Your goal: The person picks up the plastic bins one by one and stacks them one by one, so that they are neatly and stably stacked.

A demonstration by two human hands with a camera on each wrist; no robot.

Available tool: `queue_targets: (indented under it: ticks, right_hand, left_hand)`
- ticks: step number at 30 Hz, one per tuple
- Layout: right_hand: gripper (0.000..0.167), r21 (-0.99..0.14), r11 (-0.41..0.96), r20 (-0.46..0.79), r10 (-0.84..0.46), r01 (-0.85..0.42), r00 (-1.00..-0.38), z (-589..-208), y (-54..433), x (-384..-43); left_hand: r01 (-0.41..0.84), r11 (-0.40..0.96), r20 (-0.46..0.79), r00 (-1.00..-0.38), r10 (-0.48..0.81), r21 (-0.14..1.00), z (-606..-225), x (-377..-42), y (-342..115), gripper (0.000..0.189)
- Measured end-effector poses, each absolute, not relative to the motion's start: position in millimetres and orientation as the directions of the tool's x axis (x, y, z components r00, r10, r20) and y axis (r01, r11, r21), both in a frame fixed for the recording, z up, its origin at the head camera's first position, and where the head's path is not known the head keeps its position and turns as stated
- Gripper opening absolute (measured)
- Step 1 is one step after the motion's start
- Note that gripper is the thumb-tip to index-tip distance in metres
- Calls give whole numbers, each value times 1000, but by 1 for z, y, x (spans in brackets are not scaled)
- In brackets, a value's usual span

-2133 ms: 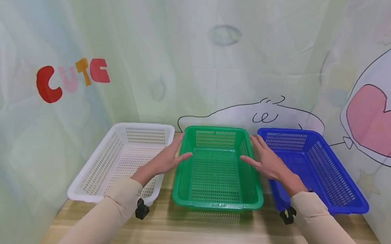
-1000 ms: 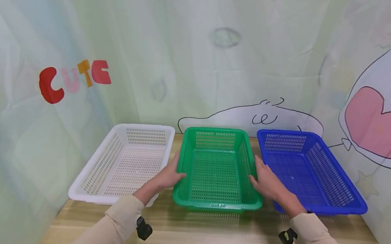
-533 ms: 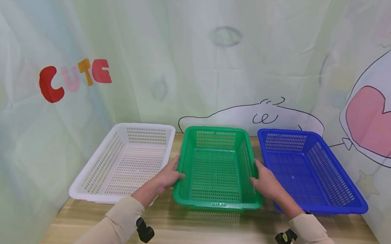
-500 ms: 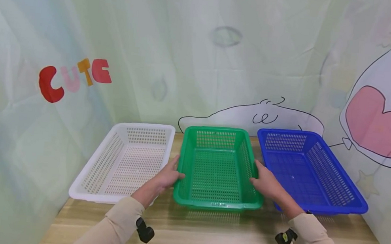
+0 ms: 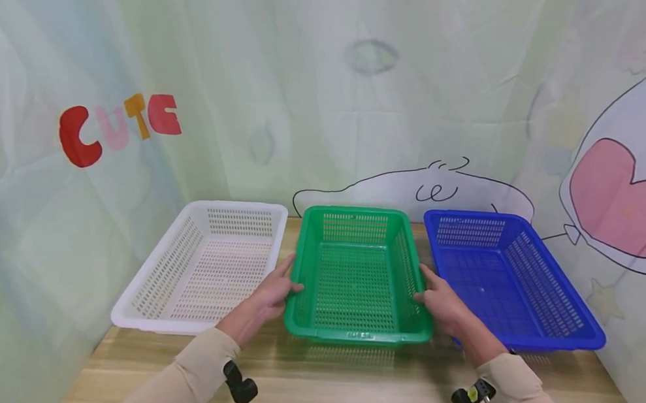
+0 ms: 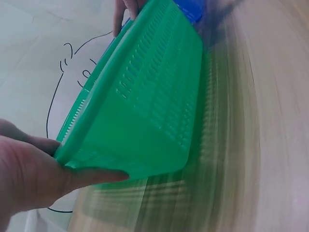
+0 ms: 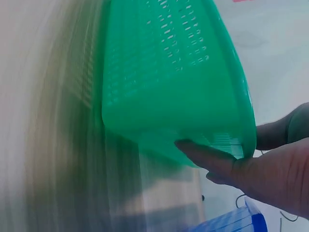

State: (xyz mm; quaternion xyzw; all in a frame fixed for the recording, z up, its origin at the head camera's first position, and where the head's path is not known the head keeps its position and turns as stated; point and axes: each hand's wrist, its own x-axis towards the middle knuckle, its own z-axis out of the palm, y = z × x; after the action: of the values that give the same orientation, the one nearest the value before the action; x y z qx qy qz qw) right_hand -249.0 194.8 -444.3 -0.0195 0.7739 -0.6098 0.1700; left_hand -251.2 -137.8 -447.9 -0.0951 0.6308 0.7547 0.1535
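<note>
A green plastic basket (image 5: 356,290) with slotted walls stands upright in the middle of the head view. My left hand (image 5: 272,288) grips its left rim, and my right hand (image 5: 445,303) grips the right rim opposite. In the left wrist view, the left hand (image 6: 34,174) has the rim between its digits, one lying along the outer wall. The right wrist view has the right hand (image 7: 275,169) around the other rim in the same manner. Inside the green basket only the bare slotted floor shows.
A white basket (image 5: 220,276) stands close on the left, behind my left hand. On the right is a blue basket (image 5: 479,287), angled outward. All are on a wooden table (image 5: 338,393), with a printed curtain (image 5: 252,89) behind and at both sides.
Both hands have slid toward me along the green basket's sides, from raised, spread fingers to a grip on the rims. The baskets show hardly any movement; the view has shifted slightly.
</note>
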Motion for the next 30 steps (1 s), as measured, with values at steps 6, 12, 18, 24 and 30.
queue_targets:
  ticks: [6,12,18,24,30]
  right_hand:
    - [81,-961,114,-273,-230,253,-934,-446,196,-247]
    - [81,-963,32,-269,-251,269,-930,-448,198,-246]
    - [79,-947,-83,-271,-307,309,-912,-452,200,-247]
    - [79,-943,-113,-260,-338,314,-905,-454,202,-248]
    - [78,-946,-107,-253,-347,306,-903,-453,203,-249]
  left_hand:
    - [-350,-202,-338,-937,92,915,-448,-248,-136,81]
    - [-348,-205,-336,-938,90,915,-450,-246,-135,77]
    - [-349,-212,-337,-937,92,913,-452,-245,-134,75]
    - [-339,-231,-324,-940,104,912,-453,-245,-135,70]
    - [-356,-251,-339,-934,110,900,-451,-245,-136,67]
